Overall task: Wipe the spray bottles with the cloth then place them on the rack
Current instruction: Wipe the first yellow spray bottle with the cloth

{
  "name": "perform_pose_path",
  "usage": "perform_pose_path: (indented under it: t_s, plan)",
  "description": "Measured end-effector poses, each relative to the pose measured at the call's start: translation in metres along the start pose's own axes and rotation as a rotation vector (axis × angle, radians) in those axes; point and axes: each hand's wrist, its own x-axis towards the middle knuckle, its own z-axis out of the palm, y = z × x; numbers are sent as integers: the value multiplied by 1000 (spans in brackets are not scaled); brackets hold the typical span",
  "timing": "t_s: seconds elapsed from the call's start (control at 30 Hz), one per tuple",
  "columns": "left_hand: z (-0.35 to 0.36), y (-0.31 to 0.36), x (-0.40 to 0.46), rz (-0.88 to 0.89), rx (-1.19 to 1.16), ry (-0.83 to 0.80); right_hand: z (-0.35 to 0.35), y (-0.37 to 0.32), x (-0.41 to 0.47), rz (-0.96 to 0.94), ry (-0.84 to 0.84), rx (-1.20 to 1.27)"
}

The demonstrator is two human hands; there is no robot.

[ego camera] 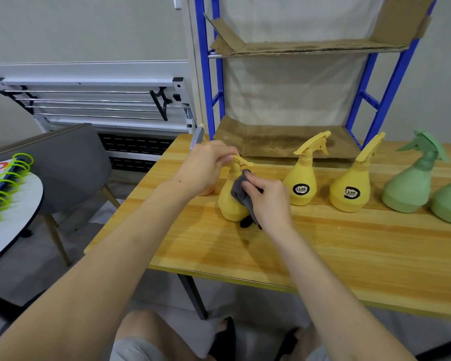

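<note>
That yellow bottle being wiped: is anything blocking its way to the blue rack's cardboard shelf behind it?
Nothing visible does. The yellow spray bottle, held at its nozzle by the left hand, stands just in front of the rack's lower cardboard shelf, which looks bare. The other yellow bottles stand off to the right.

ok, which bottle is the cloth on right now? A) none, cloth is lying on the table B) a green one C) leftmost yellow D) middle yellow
C: the right hand presses the grey cloth against the leftmost yellow bottle, while the left hand holds its trigger top.
</note>
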Motion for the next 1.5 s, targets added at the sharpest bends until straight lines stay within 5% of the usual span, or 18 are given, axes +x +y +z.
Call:
perform_pose_path:
  t_s: [0.5, 0.67, 0.8, 1.07, 1.27, 1.5]
  plan:
    - [-1, -6, -3, 4, 33, -20, -8, 39, -21, 166, -109, -68]
    - [4, -4, -15, -54, 183, 187, -9, 35, -24, 177, -41, -18]
    - [18, 10, -51, -147, -10, 452, -14, 33, -20, 104, 51, 1]
    - [65, 8, -71, -345, -229, 360, -7, 13, 5, -66, 46, 55]
    - [68, 6, -55, -338, -209, 336, -5, 14, 16, -52, -186, 100]
    - [64, 5, -51, -476, -238, 340, -1, 44, -14, 26, -230, -66]
